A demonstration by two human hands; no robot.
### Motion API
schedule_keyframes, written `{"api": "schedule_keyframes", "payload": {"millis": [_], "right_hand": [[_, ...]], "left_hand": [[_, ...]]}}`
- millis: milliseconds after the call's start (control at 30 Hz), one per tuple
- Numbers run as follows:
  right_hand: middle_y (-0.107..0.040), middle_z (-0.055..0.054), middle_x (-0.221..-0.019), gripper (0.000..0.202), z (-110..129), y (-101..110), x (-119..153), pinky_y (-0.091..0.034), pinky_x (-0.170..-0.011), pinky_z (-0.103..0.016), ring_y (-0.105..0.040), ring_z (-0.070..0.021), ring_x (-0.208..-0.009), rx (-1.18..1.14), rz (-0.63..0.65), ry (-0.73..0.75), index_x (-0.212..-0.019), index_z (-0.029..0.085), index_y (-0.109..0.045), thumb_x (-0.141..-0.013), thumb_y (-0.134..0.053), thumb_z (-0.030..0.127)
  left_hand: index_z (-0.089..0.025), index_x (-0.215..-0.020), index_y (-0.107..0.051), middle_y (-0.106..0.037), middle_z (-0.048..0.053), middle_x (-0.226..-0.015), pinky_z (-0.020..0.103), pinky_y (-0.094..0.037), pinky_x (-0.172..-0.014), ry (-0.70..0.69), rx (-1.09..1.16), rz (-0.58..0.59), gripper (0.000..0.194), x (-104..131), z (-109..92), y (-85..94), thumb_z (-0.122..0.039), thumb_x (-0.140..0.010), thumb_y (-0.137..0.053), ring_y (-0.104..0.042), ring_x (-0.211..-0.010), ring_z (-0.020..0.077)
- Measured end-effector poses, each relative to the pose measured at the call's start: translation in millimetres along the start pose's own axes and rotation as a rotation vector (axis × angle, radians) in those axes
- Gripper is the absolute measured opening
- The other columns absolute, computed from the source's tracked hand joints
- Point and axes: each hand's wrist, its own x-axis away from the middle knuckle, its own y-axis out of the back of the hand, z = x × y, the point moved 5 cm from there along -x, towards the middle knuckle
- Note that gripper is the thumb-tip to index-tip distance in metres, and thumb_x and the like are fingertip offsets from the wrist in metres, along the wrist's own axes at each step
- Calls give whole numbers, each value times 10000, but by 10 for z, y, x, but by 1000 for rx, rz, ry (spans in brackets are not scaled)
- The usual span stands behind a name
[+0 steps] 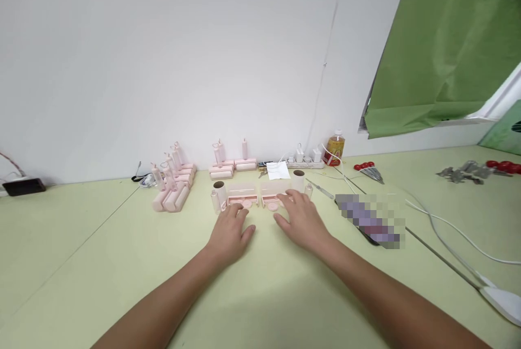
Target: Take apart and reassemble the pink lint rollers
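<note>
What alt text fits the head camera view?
A person's left hand and right hand, palms down, at two open pink cases on a pale green table. Two white rolls stand by the cases; more pink pieces lie to the left.

Forward, downward view (head-worn)

No text is readable; the bottle label is blurred.

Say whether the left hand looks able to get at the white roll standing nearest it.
Probably yes: the left hand appears empty and close to the white roll, whose top is uncovered. The small pink piece overlaps just the roll's lower left in this view.
</note>
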Motion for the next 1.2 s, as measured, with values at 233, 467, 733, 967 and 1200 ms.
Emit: {"api": "schedule_keyframes", "payload": {"millis": [233,467,733,967,1200], "right_hand": [[-601,-65,-884,524,-856,-13,329,-375,-584,-285,-587,-217,-720,-164,101,-474,-1212,156,-424,-840,-452,523],[-660,-148,-1023,748,-864,-245,96,-368,-625,-309,-642,-307,-889,-9,294,-500,-1403,132,-240,-836,-461,568],[-667,-153,-1022,584,-847,-356,-95,-388,-675,-324,-648,-296,-906,65,286,-470,-1356,104,-289,-896,-391,448],[-671,-153,-995,474,-884,-419,-213,-394,-704,-335,-644,-291,-919,84,263,-474,-1237,120,-383,-911,-396,463],[-671,-158,-993,474,-925,-449,-318,-407,-712,-338,-646,-293,-925,107,256,-488,-1231,109,-403,-908,-390,456]], "left_hand": [[-170,-1228,-415,-623,84,-970,312,-439,-632,604,136,16,521,221,874,247,-520,-845,-464,-633,-811,237],[-156,-1300,-360,-673,131,-1023,296,-423,-649,701,257,156,732,-103,1017,10,-640,-776,-523,-657,-887,279],[-154,-1295,-376,-647,176,-1146,312,-429,-659,668,215,200,680,-207,972,-118,-631,-815,-450,-637,-1003,314],[-159,-1245,-430,-656,146,-1130,313,-428,-661,664,159,212,574,-229,1041,-150,-505,-799,-534,-635,-994,299],[-153,-1233,-451,-654,143,-1142,305,-428,-669,662,146,215,570,-286,1060,-132,-487,-785,-564,-633,-999,290]]}}
